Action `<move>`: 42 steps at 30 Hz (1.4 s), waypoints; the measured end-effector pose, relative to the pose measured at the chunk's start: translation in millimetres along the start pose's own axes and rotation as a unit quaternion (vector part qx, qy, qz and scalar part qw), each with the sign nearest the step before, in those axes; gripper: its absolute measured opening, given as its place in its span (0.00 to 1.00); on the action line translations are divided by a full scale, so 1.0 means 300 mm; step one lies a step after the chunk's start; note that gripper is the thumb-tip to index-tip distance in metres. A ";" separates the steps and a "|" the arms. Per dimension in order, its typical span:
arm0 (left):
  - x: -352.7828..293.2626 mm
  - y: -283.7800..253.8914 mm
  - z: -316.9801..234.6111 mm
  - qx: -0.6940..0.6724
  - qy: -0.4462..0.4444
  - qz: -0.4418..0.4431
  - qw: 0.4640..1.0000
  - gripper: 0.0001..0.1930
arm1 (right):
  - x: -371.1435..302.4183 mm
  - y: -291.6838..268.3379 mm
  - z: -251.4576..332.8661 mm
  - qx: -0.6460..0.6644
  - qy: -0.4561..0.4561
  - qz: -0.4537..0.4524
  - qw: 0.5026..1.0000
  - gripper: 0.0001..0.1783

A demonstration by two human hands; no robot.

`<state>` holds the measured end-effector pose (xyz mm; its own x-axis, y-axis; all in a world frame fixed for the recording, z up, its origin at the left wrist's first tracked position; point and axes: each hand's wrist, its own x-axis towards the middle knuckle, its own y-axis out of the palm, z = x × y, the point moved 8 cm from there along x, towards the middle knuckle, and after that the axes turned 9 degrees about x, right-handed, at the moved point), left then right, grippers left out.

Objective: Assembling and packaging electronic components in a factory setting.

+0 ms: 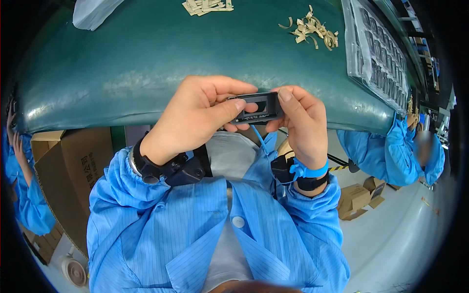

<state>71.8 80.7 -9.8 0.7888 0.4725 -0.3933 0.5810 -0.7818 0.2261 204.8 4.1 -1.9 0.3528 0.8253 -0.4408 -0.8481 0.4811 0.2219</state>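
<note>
A small black rectangular frame (267, 116) with a windowed face is between both hands. The left hand (195, 110) has its grip closed on the frame's left end, thumb across the face; the right hand (308, 122) pinches its right end. Beyond the frame spreads a smooth green surface (146, 53), carrying clear plastic trays of dark parts (381, 58) far right of it, curled tan strips (315, 30) beyond-right, and straight tan strips (207, 6) beyond-left.

A: Which furniture occupies the upper field?
B: A green-topped table (137, 49), its near edge catching whitish glare.
A: And the surroundings?
B: Pale floor (391, 244), lower right; open cardboard boxes (354, 199) upon it; a larger carton (73, 168), left.
</note>
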 end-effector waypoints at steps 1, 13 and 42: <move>0.002 0.003 -0.001 0.010 0.009 0.000 1.000 0.15 | 0.005 0.002 -0.001 -0.001 0.000 0.000 1.000 0.14; 0.019 0.005 0.002 -0.036 0.031 -0.005 0.999 0.14 | 0.017 0.015 -0.020 0.050 0.005 0.037 0.998 0.11; 0.035 0.022 0.009 -0.074 0.056 -0.076 0.993 0.14 | 0.004 -0.016 0.012 0.047 -0.075 0.004 0.996 0.06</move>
<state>83.4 79.5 -14.9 0.7023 0.6289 -0.3336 0.7116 -0.6341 0.3025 210.8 3.9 -0.5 0.4069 0.8612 -0.3045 -0.8135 0.4932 0.3080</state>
